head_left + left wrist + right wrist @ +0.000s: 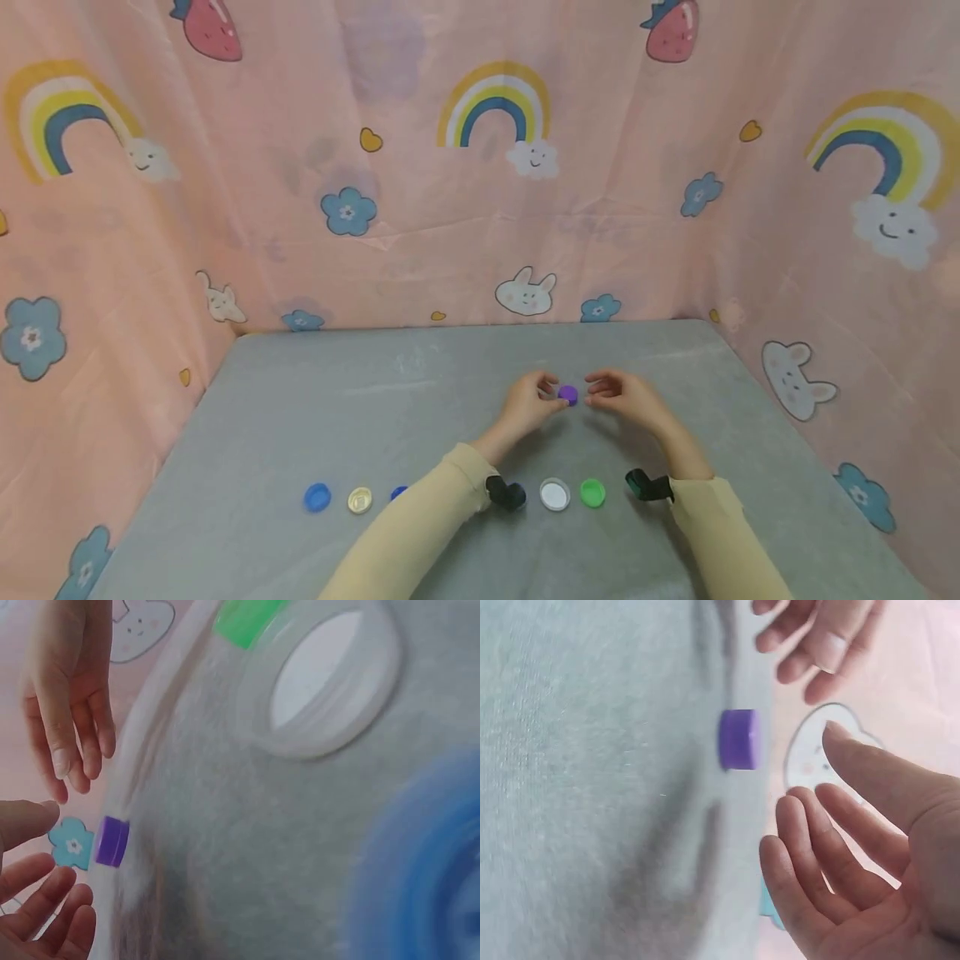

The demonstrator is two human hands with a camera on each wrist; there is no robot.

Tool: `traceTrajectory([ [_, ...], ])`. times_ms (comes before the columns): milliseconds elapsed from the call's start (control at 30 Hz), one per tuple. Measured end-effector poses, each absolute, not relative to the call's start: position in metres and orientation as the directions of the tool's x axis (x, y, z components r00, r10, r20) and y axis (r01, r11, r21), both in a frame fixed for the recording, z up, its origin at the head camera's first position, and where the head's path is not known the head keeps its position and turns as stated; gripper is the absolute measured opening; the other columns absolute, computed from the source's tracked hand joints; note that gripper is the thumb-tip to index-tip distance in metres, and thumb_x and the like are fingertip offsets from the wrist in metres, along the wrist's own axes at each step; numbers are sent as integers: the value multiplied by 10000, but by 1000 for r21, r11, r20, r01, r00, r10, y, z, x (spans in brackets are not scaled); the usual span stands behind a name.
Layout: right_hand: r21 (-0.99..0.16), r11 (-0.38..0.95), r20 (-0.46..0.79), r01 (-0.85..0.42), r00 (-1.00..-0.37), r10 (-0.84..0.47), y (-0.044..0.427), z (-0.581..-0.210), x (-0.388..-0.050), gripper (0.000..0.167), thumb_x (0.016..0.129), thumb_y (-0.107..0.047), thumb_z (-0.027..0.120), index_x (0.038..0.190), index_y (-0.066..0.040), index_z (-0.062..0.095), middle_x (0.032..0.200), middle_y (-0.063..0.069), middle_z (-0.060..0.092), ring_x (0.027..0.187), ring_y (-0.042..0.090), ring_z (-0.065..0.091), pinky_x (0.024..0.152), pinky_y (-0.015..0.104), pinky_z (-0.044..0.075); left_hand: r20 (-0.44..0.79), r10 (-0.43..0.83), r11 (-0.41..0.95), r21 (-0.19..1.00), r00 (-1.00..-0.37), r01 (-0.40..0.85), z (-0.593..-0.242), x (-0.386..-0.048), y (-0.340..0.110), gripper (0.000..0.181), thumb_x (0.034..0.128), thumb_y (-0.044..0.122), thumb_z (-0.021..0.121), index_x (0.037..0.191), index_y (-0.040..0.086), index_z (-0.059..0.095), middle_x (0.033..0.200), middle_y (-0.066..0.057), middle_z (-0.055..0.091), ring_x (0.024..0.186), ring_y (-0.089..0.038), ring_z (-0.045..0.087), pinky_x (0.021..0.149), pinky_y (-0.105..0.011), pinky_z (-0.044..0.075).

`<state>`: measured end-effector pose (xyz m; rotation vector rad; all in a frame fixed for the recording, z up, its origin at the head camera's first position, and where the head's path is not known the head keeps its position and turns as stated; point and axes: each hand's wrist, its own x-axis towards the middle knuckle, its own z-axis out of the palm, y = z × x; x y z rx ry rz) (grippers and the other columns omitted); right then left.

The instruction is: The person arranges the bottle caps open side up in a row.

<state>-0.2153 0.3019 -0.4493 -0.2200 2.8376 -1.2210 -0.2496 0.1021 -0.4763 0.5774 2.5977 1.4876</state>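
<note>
A small purple cap (567, 395) (112, 841) (739, 740) rests on the grey table between my two hands. To its left is my left hand (531, 402) (41, 900), fingers loosely bent and holding nothing. On the other side, my right hand (624, 397) (855, 862) has its thumb and fingers spread apart, also with nothing in it. Both wrist views show a gap between the fingertips and the cap.
Nearer me a row of caps lies on the table (337, 433): a blue one (317, 497), a gold one (360, 500), another blue one (399, 492) partly behind my left sleeve, a white one (555, 495) and a green one (592, 492). A patterned pink curtain (420, 267) surrounds the table.
</note>
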Motion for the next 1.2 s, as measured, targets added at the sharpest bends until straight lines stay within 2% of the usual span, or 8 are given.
traceTrajectory([
  [400,-742,665,6,-86,-992,-122,299,-470,-239,401,853,-143,704,1179,57,584,1121,244,645,1013,364,630,865,466,511,47,416,524,804,-908,282,-483,-263,111,334,836,247,726,1110,67,659,1043,-72,672,955,-185,628,779,-257,504],
  [667,-736,667,-2,-113,-986,-168,297,-479,-246,384,831,-111,723,1149,65,600,1085,235,654,986,354,637,856,459,517,33,426,538,794,-904,282,-484,-263,114,317,833,226,733,1082,39,672,1013,-68,686,927,-173,619,776,-242,485],
  [867,-712,688,1,-140,-980,-198,294,-480,-247,372,803,-139,757,1109,35,637,1051,201,669,968,337,640,855,460,514,29,440,519,808,-898,281,-486,-264,114,301,814,187,747,1052,14,682,985,-76,692,938,-180,623,828,-274,489],
  [1000,-704,695,2,-145,-979,-203,292,-481,-247,361,796,-142,764,1093,29,648,1048,188,669,956,325,640,849,458,514,68,452,520,790,-889,324,-496,-269,115,302,813,247,750,1027,41,692,949,-41,695,900,-147,621,799,-253,489],
  [1200,-700,695,23,-167,-977,-212,291,-481,-246,323,797,-109,758,1068,31,652,1021,187,672,919,309,646,824,448,521,34,435,534,794,-900,289,-487,-263,114,288,824,187,739,1050,17,685,989,-79,697,950,-200,627,831,-287,492],
])
